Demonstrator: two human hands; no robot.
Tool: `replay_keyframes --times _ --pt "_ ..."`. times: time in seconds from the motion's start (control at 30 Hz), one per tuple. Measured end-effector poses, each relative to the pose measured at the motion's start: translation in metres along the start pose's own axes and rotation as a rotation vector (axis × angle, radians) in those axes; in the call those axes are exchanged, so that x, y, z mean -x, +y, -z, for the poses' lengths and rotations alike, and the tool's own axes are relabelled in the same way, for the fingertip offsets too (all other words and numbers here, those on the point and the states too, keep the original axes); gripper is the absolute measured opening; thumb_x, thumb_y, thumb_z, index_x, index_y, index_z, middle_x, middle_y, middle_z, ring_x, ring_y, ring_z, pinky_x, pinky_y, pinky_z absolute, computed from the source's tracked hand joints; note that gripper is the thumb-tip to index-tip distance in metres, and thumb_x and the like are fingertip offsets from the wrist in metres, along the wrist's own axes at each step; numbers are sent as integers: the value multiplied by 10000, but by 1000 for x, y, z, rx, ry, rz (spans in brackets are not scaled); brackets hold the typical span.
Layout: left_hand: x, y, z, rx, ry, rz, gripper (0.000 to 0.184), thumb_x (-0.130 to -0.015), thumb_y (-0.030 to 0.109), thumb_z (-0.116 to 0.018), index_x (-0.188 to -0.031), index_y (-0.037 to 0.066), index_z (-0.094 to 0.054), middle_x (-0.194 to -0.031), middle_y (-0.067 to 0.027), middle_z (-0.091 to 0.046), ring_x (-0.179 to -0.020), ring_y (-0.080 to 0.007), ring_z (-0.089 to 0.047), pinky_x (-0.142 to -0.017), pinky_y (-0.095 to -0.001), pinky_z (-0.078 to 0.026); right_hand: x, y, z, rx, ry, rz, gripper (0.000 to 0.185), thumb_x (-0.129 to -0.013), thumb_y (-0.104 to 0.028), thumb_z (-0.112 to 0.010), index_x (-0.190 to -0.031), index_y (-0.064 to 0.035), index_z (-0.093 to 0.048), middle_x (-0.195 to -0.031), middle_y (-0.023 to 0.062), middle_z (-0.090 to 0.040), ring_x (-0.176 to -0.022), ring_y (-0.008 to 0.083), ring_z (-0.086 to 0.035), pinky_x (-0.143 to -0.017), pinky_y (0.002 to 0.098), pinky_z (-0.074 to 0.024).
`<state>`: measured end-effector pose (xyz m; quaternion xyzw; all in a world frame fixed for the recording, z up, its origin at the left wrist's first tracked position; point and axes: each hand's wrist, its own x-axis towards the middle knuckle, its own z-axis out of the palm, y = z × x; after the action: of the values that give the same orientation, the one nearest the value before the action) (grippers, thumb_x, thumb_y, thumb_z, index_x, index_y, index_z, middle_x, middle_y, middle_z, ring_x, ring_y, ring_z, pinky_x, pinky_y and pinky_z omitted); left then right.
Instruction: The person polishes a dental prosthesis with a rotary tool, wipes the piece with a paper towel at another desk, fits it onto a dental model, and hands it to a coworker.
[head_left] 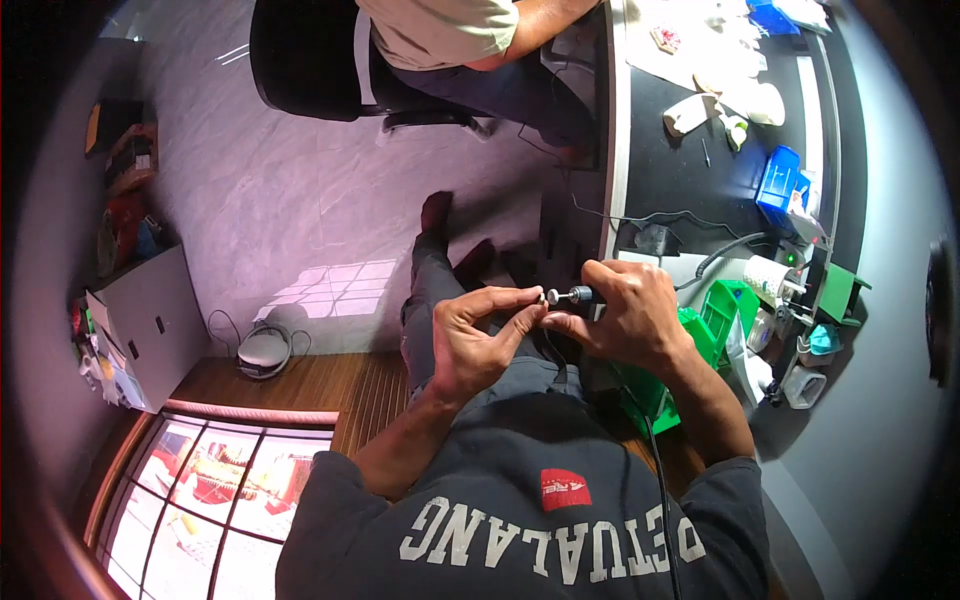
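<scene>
My right hand (635, 310) is closed around a rotary tool (582, 294), a dark handpiece with a small pale, round tip pointing left. Between the thumb and fingertips of my left hand (476, 338) is a tiny pale piece (542, 297), mostly covered by the fingers; its kind cannot be made out. The tool's tip is right beside that piece, and whether they touch I cannot tell. Both hands are held together above my lap.
A black workbench (655, 150) runs along the right, with a blue bin (782, 187) and a coiled cable (715, 262). Green bins (728, 310) stand close to my right forearm. A seated co-worker (450, 40) is at the top, on a black chair (305, 60).
</scene>
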<state>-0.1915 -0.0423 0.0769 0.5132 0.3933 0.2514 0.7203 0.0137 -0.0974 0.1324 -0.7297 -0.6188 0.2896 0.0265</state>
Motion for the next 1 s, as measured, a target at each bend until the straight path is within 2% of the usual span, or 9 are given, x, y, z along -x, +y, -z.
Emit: replay_keyframes --times 0.33,0.53,0.67,0.77,0.83,1.0 --pt "0 1 1 -20 -3 -1 182 -883 -20 -767 -1064 -8 -780 -978 -125 -781 -904 -143 -735 -811 -253 -571 -1 -1 0 -1 -16 20 636 -783 -651 -782 -716 -58 -563 -664 119 -632 -615 330 -678 -535 445 -504" --pt "0 1 0 -27 5 8 152 -898 18 -778 -1046 -19 -777 -967 -119 -784 -902 -136 -731 -837 -265 -579 1 -3 2 11 15 -12 643 -758 -659 -796 -698 -64 -558 -658 119 -626 -590 324 -667 -518 441 -495" --pt "2 -4 1 196 -19 165 179 -911 2 -759 -1086 -37 -761 -1001 -137 -778 -907 -150 -740 -843 -259 -583 5 -2 2 -10 79 -48 653 -737 -663 -811 -692 -67 -549 -642 115 -608 -572 317 -659 -505 432 -488" --pt "2 -6 0 303 -51 236 197 -921 14 -756 -1105 -55 -745 -1006 -151 -775 -916 -159 -741 -864 -266 -589 8 4 -2 -61 144 -34 648 -670 -572 -894 -688 -62 -493 -597 107 -533 -520 301 -585 -482 421 -420" --pt "1 -5 -4 359 -54 250 210 -922 19 -757 -1115 -61 -737 -1004 -159 -774 -922 -163 -741 -874 -272 -591 8 6 1 -75 132 -36 650 -670 -571 -893 -691 -61 -489 -600 109 -527 -521 300 -582 -483 418 -420" --pt "-11 4 -17 265 -88 228 197 -926 16 -751 -1108 -59 -739 -1005 -155 -773 -935 -164 -739 -875 -278 -594 10 16 7 -121 141 -36 650 -691 -594 -863 -695 -63 -487 -625 107 -519 -558 306 -585 -502 423 -430"
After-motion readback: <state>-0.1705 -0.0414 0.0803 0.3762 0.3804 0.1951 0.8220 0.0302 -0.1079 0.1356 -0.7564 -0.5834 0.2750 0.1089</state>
